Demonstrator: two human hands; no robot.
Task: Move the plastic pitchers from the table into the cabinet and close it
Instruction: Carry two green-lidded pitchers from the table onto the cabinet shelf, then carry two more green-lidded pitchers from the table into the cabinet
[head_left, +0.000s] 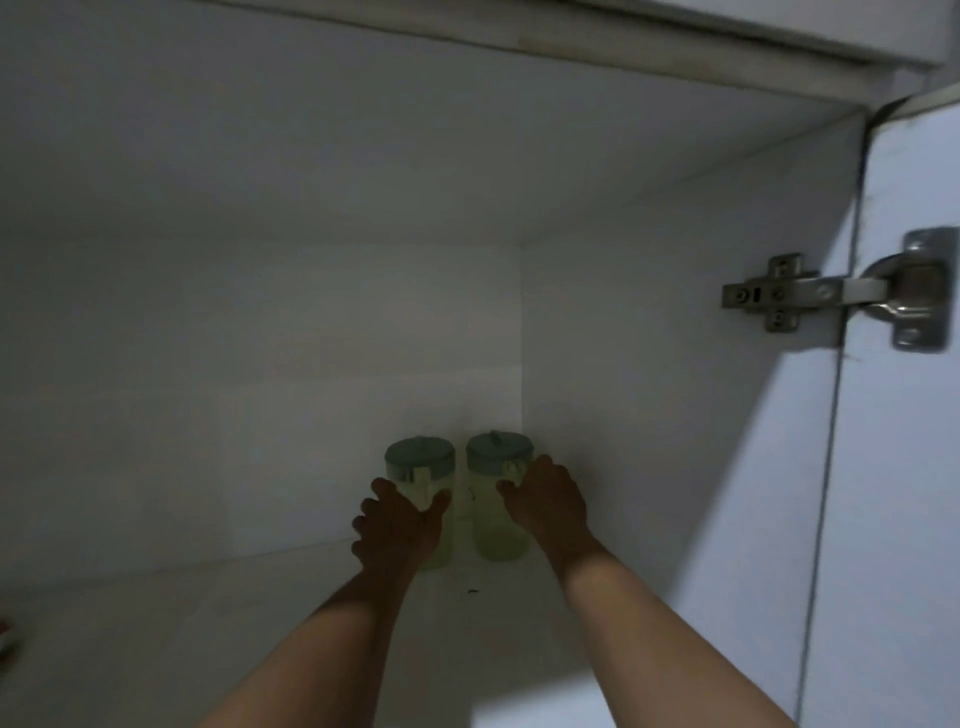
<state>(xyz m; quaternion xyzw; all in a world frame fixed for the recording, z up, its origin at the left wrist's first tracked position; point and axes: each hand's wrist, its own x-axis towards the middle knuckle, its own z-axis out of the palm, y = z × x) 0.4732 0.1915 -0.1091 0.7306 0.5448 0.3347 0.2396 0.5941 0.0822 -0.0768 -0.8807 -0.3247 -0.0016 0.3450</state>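
Note:
Two clear plastic pitchers with green lids stand upright side by side on the cabinet floor (260, 597), near its back right corner. My left hand (397, 525) is wrapped around the lower part of the left pitcher (420, 462), thumb on its right side and fingers on its left. My right hand (550, 504) holds the right pitcher (496, 514) from its right side, with the thumb across its front. Both forearms reach in from below. The pitchers almost touch each other.
The cabinet interior is white and dim, and the back wall (260, 364) is close behind the pitchers. The open right door (893, 467) hangs on a metal hinge (810, 296). The cabinet's top edge (675, 47) runs overhead. The floor to the left holds nothing else in view.

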